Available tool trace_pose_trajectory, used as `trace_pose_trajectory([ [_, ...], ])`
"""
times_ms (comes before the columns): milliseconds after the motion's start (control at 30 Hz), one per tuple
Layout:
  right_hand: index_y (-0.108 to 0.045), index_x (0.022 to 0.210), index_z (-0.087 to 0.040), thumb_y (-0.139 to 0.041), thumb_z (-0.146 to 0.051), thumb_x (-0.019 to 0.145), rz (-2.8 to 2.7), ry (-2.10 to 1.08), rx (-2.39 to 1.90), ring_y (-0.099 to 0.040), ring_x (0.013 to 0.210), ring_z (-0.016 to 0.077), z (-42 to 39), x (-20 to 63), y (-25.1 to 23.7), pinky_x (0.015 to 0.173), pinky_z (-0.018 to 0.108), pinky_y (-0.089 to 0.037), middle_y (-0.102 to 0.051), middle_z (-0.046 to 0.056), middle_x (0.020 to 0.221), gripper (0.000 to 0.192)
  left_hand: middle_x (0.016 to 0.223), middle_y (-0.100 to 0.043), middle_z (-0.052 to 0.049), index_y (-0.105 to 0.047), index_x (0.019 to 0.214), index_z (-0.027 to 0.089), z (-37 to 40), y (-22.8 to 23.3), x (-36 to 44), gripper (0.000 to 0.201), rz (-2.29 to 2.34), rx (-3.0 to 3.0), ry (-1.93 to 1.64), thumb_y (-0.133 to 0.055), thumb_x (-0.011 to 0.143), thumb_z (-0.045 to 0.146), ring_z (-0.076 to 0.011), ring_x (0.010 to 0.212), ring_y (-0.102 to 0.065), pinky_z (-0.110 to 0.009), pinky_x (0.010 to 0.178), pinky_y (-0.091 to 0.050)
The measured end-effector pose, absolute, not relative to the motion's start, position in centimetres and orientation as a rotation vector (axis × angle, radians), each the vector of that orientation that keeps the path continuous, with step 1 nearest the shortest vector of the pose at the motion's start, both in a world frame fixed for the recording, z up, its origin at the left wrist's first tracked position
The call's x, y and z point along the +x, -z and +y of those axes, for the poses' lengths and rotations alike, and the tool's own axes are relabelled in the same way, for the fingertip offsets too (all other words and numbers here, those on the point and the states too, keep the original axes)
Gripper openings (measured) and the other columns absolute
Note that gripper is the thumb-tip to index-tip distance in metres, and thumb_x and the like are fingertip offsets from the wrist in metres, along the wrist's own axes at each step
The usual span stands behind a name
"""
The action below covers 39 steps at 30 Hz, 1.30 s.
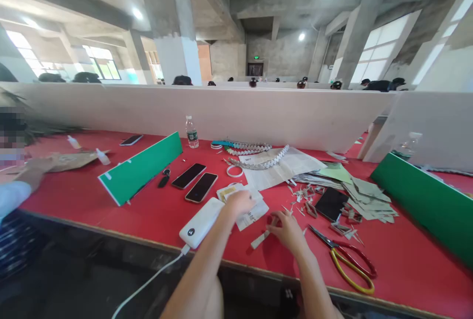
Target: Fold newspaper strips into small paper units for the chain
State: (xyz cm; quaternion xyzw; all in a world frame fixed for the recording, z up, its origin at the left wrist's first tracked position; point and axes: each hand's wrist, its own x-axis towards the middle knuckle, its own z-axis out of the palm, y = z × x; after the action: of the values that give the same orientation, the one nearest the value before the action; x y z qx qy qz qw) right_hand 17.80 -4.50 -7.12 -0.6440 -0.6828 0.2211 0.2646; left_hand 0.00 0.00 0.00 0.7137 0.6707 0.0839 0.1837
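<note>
Both hands rest on the smooth red surface [111,200] — left hand [240,203] loosely curled on printed paper [251,213], right hand [286,230] pinching a small red piece [275,220]; yellow-handled scissors [349,260] at three o'clock.

Bright window daylight, warped edges.

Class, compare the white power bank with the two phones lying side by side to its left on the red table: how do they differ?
The power bank is white and thick; the two phones are dark-screened and thin. The power bank has a white cable plugged in; the phones show none. The power bank lies nearer the table edge. All lie flat, angled alike.
</note>
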Motion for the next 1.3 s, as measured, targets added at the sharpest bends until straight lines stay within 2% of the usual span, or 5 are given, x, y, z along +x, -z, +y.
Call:
trace_pose_trajectory([
  [233,-0.062,0.069,-0.019,-0.05,-0.011,0.066,-1.858,-0.696,-1.658,-0.057,0.069,0.0186,-4.7,17.5,6.1,0.061,0.026,-0.038,-0.062,0.004,0.069,0.015,0.105,-0.063,-0.017,-0.065,0.092,0.014,-5.0,2.2,4.1,0.026,1.612,2.074,-0.349,-0.047,0.081,0.031,-0.0301,0.102,-0.056,-0.038,0.085,-0.04],
  [500,-0.06,0.08,-0.018,-0.059,-0.031,0.071,-1.408,-0.776,-1.189,-0.056,0.065,0.0166,-3.6,17.6,3.6,0.062,0.027,-0.043,-0.061,0.001,0.068,0.016,0.076,-0.068,-0.009,-0.064,0.087,0.013,-3.6,2.2,2.6,0.03,1.332,1.788,-0.562,-0.044,0.083,0.035,-0.0198,0.069,-0.063,-0.029,0.067,-0.046],
  [767,-0.061,0.083,-0.018,-0.065,-0.033,0.07,-1.271,-0.901,-1.016,-0.061,0.075,0.0176,-3.4,16.5,2.5,0.072,0.03,-0.047,-0.065,0.004,0.08,0.021,0.082,-0.068,-0.008,-0.048,0.124,0.017,-3.3,2.0,2.0,0.047,1.159,1.433,-0.752,-0.052,0.081,0.035,-0.0155,0.061,-0.063,-0.027,0.059,-0.048],
  [967,-0.061,0.084,-0.018,-0.067,-0.032,0.069,-1.251,-0.902,-1.012,-0.06,0.07,0.0168,-3.7,16.4,2.3,0.067,0.029,-0.047,-0.064,0.002,0.074,0.022,0.08,-0.067,-0.008,-0.066,0.088,0.014,-3.3,2.2,2.7,0.032,1.07,1.493,-0.828,-0.051,0.081,0.041,-0.0194,0.073,-0.064,-0.029,0.068,-0.048],
  [1300,-0.066,0.086,-0.019,-0.067,-0.036,0.069,-1.208,-1.033,-0.939,-0.06,0.077,0.0175,-4.4,17.4,1.6,0.071,0.029,-0.048,-0.067,0.005,0.086,0.025,0.073,-0.069,-0.01,-0.062,0.1,0.011,-4.1,0.2,3.7,0.036,0.872,1.164,-0.741,-0.057,0.078,0.038,-0.0191,0.065,-0.066,-0.032,0.065,-0.049],
])
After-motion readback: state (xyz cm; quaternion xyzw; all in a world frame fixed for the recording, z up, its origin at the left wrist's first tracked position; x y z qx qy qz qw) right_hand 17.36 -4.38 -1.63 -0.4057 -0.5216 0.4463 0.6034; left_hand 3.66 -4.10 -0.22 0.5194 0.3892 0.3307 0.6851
